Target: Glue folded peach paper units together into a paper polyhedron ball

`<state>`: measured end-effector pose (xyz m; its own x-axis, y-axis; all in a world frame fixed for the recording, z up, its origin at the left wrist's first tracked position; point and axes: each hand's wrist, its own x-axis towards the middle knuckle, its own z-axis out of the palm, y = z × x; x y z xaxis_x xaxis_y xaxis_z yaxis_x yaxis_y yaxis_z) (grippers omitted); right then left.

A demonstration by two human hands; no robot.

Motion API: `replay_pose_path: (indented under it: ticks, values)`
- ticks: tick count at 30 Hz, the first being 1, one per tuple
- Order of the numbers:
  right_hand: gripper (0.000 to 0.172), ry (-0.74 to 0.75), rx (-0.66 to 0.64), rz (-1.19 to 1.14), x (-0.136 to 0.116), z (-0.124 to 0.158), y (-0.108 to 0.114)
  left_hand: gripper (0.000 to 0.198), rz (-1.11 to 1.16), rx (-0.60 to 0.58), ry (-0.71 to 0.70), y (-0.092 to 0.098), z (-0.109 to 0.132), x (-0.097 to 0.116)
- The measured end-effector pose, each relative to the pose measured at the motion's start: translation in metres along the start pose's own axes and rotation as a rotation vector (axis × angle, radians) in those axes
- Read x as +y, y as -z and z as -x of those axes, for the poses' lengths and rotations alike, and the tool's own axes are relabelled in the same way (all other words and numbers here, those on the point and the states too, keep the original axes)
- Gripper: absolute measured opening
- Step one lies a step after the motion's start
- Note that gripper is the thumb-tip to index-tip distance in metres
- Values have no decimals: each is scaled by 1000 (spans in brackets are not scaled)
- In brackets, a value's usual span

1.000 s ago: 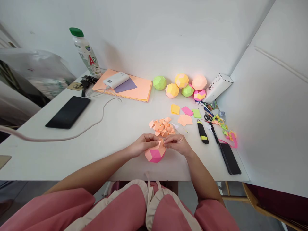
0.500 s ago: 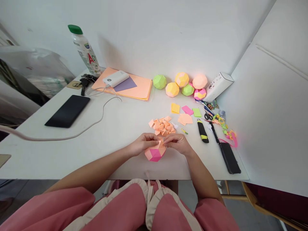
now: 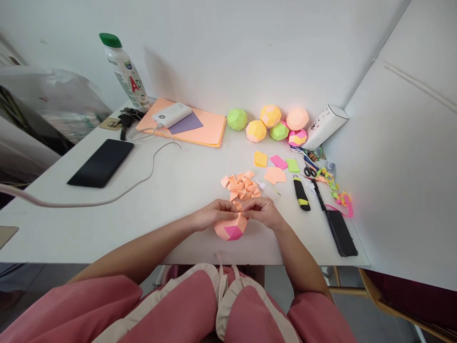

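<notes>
Near the front edge of the white table I hold a faceted folded-paper ball (image 3: 224,230), mostly peach with a pink patch on its near side. My left hand (image 3: 217,212) grips it from the left, thumb and fingers closed at its top. My right hand (image 3: 262,212) pinches at the ball's upper right; my fingers hide what lies between their tips. Just beyond my hands lies a heap of small folded peach paper pieces (image 3: 243,185).
Finished-looking paper balls (image 3: 270,116) line the wall. Small paper squares (image 3: 275,175), a utility knife (image 3: 302,193), scissors (image 3: 310,171) and a black case (image 3: 342,233) lie to the right. Leftward are a phone (image 3: 101,163), a cable (image 3: 143,181), a power bank (image 3: 172,115) and a bottle (image 3: 125,74).
The paper ball has turned slightly in my hands, so its pink patch sits a little further right. Both hands stay closed at its top, in nearly the same place.
</notes>
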<state>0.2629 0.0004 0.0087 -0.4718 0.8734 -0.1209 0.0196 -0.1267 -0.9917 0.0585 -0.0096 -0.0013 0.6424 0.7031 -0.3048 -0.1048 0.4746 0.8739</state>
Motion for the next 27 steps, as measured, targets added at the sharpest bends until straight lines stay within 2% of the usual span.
replay_pose_path:
  ticks: [14, 20, 23, 27]
  values:
    - [20, -62, 32, -89, 4, 1, -9, 23, 0, -23, 1, -6, -1, -1]
    - [24, -18, 34, -113, 1, 1, -16, 23, -4, 0, -43, -6, 0, -3]
    - [28, -21, -11, -80, 0, 0, -14, 25, 1, 22, -91, -5, 2, 1]
    - [31, -80, -166, -7, 0, 2, -11, 26, -18, 47, -159, -6, 5, 5]
